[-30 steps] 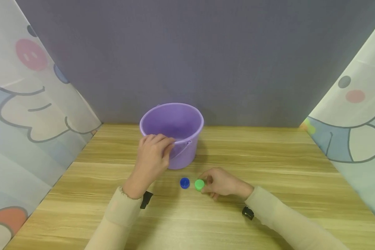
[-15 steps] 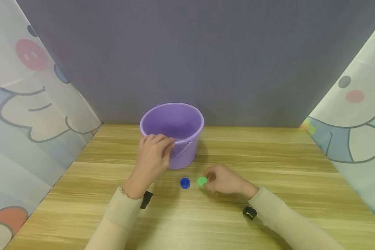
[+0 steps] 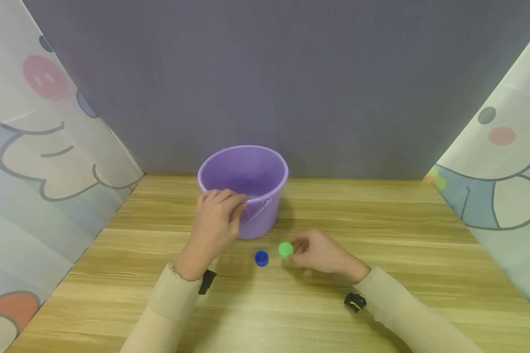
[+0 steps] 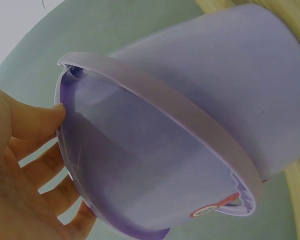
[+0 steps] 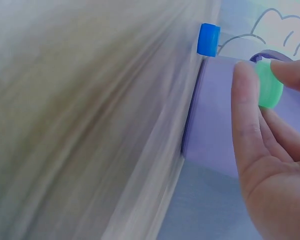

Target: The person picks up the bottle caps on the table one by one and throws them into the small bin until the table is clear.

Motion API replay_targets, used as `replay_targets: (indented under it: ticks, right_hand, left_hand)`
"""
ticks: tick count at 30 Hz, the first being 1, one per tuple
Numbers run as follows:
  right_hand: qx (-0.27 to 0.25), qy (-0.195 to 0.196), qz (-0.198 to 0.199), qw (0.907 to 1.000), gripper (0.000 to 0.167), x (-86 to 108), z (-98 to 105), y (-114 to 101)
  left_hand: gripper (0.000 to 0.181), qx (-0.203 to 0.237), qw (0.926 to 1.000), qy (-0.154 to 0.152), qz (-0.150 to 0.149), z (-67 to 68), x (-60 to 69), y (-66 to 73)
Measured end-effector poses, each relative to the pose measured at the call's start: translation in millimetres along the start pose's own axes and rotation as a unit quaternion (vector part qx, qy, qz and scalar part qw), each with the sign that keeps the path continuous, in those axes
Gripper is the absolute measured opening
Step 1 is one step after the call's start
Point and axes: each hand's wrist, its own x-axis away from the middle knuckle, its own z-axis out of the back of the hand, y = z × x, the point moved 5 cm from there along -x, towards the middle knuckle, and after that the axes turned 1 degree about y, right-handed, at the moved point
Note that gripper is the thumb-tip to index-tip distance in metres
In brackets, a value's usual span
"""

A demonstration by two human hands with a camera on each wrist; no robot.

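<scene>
A purple bucket (image 3: 260,220) stands upright on the wooden table, its handle (image 4: 200,125) hanging down the near side. My left hand (image 3: 214,220) grips the bucket's near rim, thumb on the outside and fingers over the edge, as the left wrist view (image 4: 35,165) also shows. Between thumb and fingertip, my right hand (image 3: 320,252) pinches a green bottle cap (image 3: 285,249), held just above the table in front of the bucket. To the left of it a blue bottle cap (image 3: 261,258) lies on the table, hollow side up; neither hand touches it.
The wooden table (image 3: 402,235) runs back to a dark grey panel (image 3: 335,88) behind the bucket. Cartoon-print curtains (image 3: 48,162) flank both sides. A black strap piece (image 3: 355,302) sits under the right wrist, another (image 3: 207,282) under the left.
My right hand has lifted the green bottle cap off the table and moved it slightly up and away. The left hand, bucket and blue cap have stayed in place.
</scene>
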Motion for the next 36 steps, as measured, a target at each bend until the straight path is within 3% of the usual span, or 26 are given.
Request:
replay_targets:
  ticks: [4, 16, 36]
  right_hand:
    - [0.035, 0.019, 0.028, 0.9988, 0.034, -1.0, 4, -2]
    - [0.023, 0.053, 0.066, 0.9962, 0.031, -3.0, 11, -10]
    - [0.003, 0.095, 0.062, 0.9936, 0.030, -3.9, 30, -31]
  left_hand:
    - [0.013, 0.000, 1.0000, 0.000, 0.000, -0.1, 0.0, -0.4]
    - [0.013, 0.001, 1.0000, 0.000, 0.001, -0.4, 0.3, -1.0]
    - [0.013, -0.003, 1.0000, -0.004, 0.003, -0.6, 0.5, -0.2]
